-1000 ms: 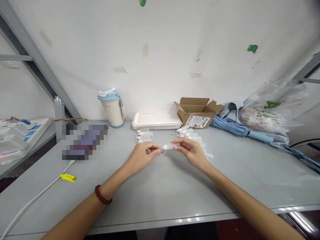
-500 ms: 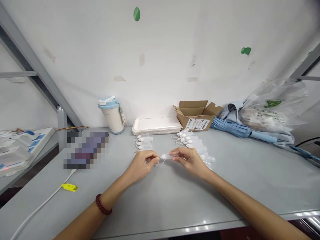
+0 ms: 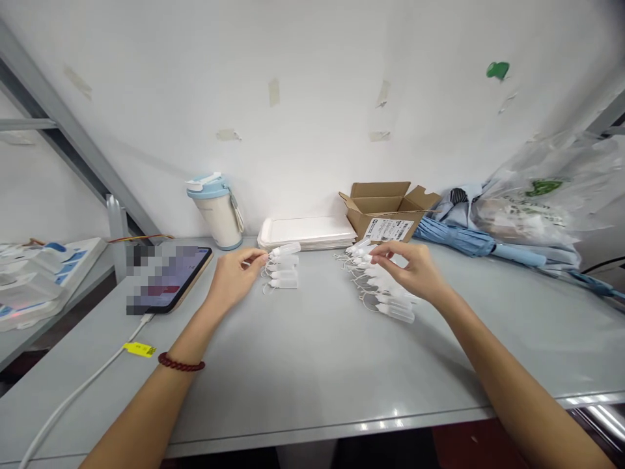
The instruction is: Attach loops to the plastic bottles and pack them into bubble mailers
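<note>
Small clear plastic dropper bottles with white caps and thin loops lie in two groups. My left hand (image 3: 239, 273) is closed, thumb and forefinger pinched at the loop end of the topmost dropper bottle (image 3: 287, 249) of the left row, which lies at a slant. Below it are several more bottles (image 3: 284, 284), side by side. My right hand (image 3: 413, 268) pinches a dropper bottle (image 3: 364, 258) at the upper part of the right-hand group; the fingers hide its body. More bottles (image 3: 396, 312) of that group stretch below this hand, loops to the left.
Behind the bottles stand a stack of white trays (image 3: 310, 231) and an open cardboard box (image 3: 385, 218). At left are a blue-lidded cup (image 3: 217, 212) and a phone (image 3: 180, 280) on a white cable (image 3: 78, 397). A folded blue umbrella (image 3: 454, 236) and plastic bag (image 3: 547, 195) lie at right.
My hands have moved apart from the one bottle they both held: the left went to the left row, the right to the right group. The camera view has tilted slightly down.
</note>
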Available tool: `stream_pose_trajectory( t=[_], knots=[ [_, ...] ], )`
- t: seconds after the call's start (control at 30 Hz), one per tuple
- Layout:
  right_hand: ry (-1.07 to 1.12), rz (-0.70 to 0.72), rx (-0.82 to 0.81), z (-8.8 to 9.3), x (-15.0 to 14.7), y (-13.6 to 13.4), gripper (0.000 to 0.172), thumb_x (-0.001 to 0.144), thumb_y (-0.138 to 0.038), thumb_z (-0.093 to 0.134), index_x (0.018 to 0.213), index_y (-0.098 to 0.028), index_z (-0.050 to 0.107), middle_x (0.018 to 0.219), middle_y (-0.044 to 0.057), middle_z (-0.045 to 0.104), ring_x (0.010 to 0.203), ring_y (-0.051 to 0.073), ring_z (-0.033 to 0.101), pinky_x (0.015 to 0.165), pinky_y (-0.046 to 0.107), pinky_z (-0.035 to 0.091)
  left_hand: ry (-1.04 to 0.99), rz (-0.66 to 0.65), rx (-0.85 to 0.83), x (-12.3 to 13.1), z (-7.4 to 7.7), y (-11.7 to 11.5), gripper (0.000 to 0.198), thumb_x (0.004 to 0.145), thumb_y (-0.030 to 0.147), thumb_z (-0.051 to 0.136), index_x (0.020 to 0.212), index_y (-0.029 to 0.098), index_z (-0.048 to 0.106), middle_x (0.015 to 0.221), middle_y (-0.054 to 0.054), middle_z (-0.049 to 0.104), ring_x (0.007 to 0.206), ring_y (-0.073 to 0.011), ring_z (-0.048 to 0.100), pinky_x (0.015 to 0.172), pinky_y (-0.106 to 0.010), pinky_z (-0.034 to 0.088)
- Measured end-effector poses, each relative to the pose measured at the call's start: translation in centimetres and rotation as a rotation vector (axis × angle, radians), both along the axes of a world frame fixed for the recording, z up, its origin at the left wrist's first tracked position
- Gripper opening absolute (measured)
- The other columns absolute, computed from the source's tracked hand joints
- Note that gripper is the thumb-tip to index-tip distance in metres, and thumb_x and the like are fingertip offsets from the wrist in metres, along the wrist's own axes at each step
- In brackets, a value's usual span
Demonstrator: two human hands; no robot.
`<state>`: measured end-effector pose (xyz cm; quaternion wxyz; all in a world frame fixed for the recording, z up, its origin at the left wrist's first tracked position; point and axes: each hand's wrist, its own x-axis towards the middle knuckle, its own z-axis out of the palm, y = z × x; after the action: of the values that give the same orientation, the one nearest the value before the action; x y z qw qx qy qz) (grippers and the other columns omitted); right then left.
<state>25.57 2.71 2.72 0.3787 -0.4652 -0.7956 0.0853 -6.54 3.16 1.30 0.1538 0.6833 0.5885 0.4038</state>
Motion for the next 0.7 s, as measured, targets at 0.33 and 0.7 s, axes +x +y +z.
stream_pose_trajectory(
  t=[0.33,0.7],
  knots=[
    [-0.200,0.051,-0.365,0.6,3.8,1.2,0.017,0.076,-0.033,0.055,0.082,-0.022,0.067,0.090,0.003,0.069,0.083,0.021,0.059,0.075,0.035,0.045,0.222,0.066,-0.038,-0.6,-1.9,0.9,0.036,0.081,0.033,0.047,0.106,0.014,0.065,0.090,-0.008,0.071,0.084,-0.0229,0.063,0.076,-0.032,0.046],
    [-0.316,0.152,-0.497,0.8,4.4,1.1,0.020,0.071,-0.024,0.057,0.088,-0.027,0.068,0.096,0.001,0.068,0.089,0.022,0.058,0.073,0.033,0.045,0.211,-0.037,0.032,2.7,-1.2,-1.3,0.041,0.085,0.029,0.041,0.124,0.018,0.048,0.089,-0.004,0.065,0.087,-0.0215,0.060,0.074,-0.033,0.046]
  ],
)
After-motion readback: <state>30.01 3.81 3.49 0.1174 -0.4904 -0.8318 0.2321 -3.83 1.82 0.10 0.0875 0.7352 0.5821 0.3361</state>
